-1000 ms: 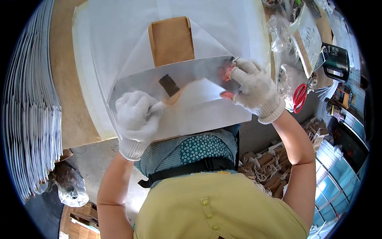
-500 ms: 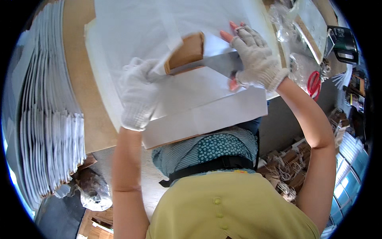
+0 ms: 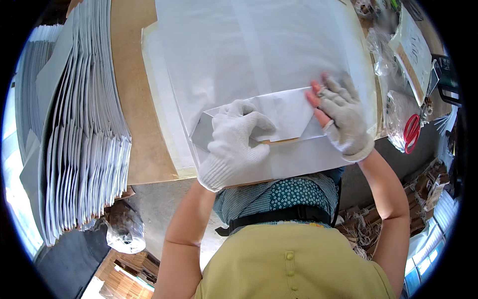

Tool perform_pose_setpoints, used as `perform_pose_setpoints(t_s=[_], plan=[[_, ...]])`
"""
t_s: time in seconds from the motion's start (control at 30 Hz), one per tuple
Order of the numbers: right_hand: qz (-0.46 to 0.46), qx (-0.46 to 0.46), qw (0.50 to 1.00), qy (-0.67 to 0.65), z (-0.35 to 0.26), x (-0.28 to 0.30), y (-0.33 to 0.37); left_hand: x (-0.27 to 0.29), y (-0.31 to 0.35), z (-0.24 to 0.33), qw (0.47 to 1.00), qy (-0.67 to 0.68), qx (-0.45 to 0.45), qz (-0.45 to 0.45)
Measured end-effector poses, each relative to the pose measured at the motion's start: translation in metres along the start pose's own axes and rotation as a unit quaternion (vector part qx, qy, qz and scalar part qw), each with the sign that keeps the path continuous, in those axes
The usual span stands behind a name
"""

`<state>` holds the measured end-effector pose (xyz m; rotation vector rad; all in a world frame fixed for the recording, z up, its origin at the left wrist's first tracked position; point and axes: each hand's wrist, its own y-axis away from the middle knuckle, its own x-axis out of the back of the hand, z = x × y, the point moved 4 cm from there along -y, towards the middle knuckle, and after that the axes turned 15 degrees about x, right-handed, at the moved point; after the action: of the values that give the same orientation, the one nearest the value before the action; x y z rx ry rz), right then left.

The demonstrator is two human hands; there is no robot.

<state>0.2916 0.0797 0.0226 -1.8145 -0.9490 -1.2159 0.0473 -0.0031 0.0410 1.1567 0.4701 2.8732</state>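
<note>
In front of me on the table lies a white paper bag (image 3: 279,110), its end folded over into a long flap with slanted corners. A narrow brown inner strip shows along the flap's edge. My left hand (image 3: 234,142), in a white knit glove, is on the left part of the flap with its fingers curled over the paper. My right hand (image 3: 343,114) wears a knit glove that leaves the fingertips bare. It rests at the flap's right end with fingers stretched out and apart, slightly blurred.
A tall row of pleated white paper pieces (image 3: 89,144) stands at the left on a brown board (image 3: 144,134). To the right lie red-handled scissors (image 3: 412,133), clear plastic wrapping (image 3: 398,112) and a white sign-like board (image 3: 414,55). Bundles with cords (image 3: 371,224) are on the floor.
The raised flap with its brown inner side has been laid down flat. My left hand has moved right and nearer, onto the flap; my right hand has shifted nearer. The view has shifted too.
</note>
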Motion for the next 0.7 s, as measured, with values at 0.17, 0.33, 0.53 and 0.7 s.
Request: perform_pose_setpoints(t_s=[0.17, 0.33, 0.53, 0.7], plan=[[0.057, 0.048, 0.995, -0.059, -0.041, -0.021, -0.064, -0.002, -0.004, -0.022, 0.995, 0.098, -0.002, -0.022], [0.105, 0.025, 0.993, -0.056, -0.046, -0.025, -0.064, -0.011, 0.006, -0.019, 0.955, -0.186, -0.083, 0.214], [0.145, -0.055, 0.987, -0.039, -0.048, -0.027, -0.068, -0.04, -0.006, 0.013, 0.935, -0.219, -0.057, 0.273], [0.117, 0.034, 0.992, -0.013, -0.038, -0.021, -0.056, -0.024, -0.003, -0.016, 0.953, -0.156, -0.069, 0.25]])
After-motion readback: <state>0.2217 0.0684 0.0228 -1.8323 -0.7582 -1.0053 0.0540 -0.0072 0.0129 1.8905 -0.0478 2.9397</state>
